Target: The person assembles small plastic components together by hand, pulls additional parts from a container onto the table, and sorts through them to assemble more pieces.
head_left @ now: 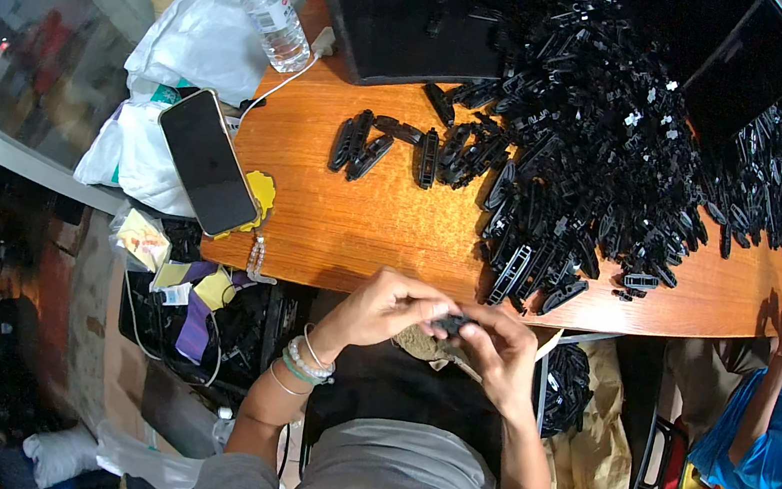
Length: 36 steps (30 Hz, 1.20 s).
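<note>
Just off the table's near edge, my left hand and my right hand meet around a small black plastic part. Both thumbs and fingertips pinch it, and the fingers hide much of its shape. Beyond my hands, a large heap of black plastic parts covers the right half of the wooden table. Several similar long black pieces lie apart, left of the heap. One slotted piece rests at the heap's near edge.
A phone leans at the table's left, beside a water bottle and white bags. A black bin stands at the back. Another person in blue sits at the far right. Below left is a box of black parts.
</note>
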Tool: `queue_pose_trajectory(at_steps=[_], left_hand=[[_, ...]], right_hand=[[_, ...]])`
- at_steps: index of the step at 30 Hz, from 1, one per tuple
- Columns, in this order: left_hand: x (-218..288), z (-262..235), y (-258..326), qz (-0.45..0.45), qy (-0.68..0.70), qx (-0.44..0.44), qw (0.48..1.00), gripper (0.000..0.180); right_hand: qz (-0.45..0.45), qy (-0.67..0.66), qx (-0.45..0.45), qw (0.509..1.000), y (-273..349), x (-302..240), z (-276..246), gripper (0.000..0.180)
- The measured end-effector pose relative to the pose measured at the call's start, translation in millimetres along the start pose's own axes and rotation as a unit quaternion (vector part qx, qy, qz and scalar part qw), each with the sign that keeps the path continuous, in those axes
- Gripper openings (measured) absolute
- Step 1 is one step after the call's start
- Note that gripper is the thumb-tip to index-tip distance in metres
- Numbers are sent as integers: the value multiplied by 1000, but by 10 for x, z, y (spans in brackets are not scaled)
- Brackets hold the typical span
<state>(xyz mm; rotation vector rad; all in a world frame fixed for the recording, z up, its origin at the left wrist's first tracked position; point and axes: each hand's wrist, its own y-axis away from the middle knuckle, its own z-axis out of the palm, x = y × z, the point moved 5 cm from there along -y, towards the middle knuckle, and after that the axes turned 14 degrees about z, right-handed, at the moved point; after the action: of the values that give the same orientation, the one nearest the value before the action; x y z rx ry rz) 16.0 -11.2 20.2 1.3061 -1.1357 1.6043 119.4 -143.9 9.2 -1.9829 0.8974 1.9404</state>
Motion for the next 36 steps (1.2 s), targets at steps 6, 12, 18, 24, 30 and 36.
queue_pose_trajectory(at_steps=[6, 12, 18, 24, 30, 36], left_hand=[[-59, -563, -480, 82, -369, 151, 913, 23], [-83, -800, -1009, 67, -570, 206, 792, 35], [-126, -845, -949, 25, -492, 197, 848, 39], [-292, -852, -624, -5, -46, 198, 979, 25], [-42, -470, -355, 72, 7, 213, 974, 28], [22, -265, -213, 76, 5, 208, 975, 26]], right_hand=[[24, 208, 42, 977, 280, 84, -241, 16], [-218, 274, 242, 905, -352, -506, -291, 9], [-173, 511, 312, 783, -1156, -639, -185, 15], [-254, 376, 315, 834, -1124, -658, -226, 5], [-12, -105, 7, 994, -864, -527, -55, 15], [46, -222, -28, 974, -646, -450, 43, 20]])
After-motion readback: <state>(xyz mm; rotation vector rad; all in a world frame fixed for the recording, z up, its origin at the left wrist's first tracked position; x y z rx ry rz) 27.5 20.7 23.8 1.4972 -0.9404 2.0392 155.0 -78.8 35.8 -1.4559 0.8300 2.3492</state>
